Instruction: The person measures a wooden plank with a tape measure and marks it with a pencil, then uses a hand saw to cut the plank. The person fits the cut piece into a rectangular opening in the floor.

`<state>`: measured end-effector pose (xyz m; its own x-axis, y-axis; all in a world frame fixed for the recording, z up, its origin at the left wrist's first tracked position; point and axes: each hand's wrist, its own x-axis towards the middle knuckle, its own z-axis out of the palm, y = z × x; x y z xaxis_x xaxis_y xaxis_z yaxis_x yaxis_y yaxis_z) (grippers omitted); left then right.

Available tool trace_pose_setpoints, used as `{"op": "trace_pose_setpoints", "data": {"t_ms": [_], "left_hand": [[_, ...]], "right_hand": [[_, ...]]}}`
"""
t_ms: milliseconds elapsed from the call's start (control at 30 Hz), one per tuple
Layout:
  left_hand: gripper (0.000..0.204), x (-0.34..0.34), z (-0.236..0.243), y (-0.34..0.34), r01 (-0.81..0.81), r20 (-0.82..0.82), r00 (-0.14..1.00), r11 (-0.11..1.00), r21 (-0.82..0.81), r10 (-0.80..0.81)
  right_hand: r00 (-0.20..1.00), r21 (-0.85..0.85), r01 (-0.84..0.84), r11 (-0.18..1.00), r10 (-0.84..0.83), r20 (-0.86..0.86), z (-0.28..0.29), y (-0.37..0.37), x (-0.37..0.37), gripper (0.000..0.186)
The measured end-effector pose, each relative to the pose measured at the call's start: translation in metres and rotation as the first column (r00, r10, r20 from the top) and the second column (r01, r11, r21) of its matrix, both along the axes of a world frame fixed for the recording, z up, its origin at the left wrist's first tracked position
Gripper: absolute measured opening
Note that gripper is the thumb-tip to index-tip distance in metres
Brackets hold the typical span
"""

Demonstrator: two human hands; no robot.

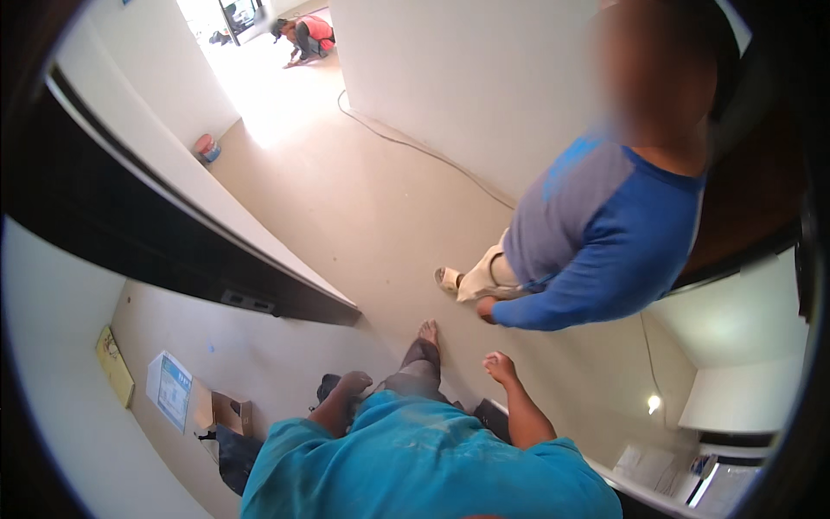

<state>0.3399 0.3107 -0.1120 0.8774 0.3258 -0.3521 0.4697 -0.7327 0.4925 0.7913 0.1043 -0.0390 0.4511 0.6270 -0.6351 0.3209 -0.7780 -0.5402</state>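
My left hand (353, 383) hangs at my side, with its back toward the camera and its fingers mostly hidden. A small black object (326, 388) shows just beside it; whether I touch it, I cannot tell. On the other side, my right hand (500, 368) is held low in front of me, its fingers curled in, and nothing shows in it. One bare foot (429, 331) is forward on the beige floor. A co-worker in a blue and grey long-sleeved shirt (596, 225) stands close at my front right, one hand (487, 310) hanging low.
A dark door frame (173, 229) lies at my left. Past it are a cardboard box (232, 413), a blue-and-white packet (173, 389) and a yellowish board (114, 366). A cable (415, 147) runs along the floor; a red-and-blue bucket (207, 148) and a crouching person (307, 39) are farther off. A lit bulb (654, 404) hangs at right.
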Motion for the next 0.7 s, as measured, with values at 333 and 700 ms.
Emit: {"op": "trace_pose_setpoints", "data": {"t_ms": [333,700], "left_hand": [[0.023,0.217,0.05,0.15,-0.42,0.194,0.882,0.903,-0.088,0.429],[0.024,0.259,0.062,0.213,-0.793,0.137,0.578,0.593,-0.138,0.804]], "right_hand": [[0.836,0.019,0.521,0.853,-0.506,-0.213,0.058,0.006,0.141,0.018],[0.975,-0.233,-0.167,0.958,0.126,-0.183,-0.015,0.202,0.273,0.025]]}}
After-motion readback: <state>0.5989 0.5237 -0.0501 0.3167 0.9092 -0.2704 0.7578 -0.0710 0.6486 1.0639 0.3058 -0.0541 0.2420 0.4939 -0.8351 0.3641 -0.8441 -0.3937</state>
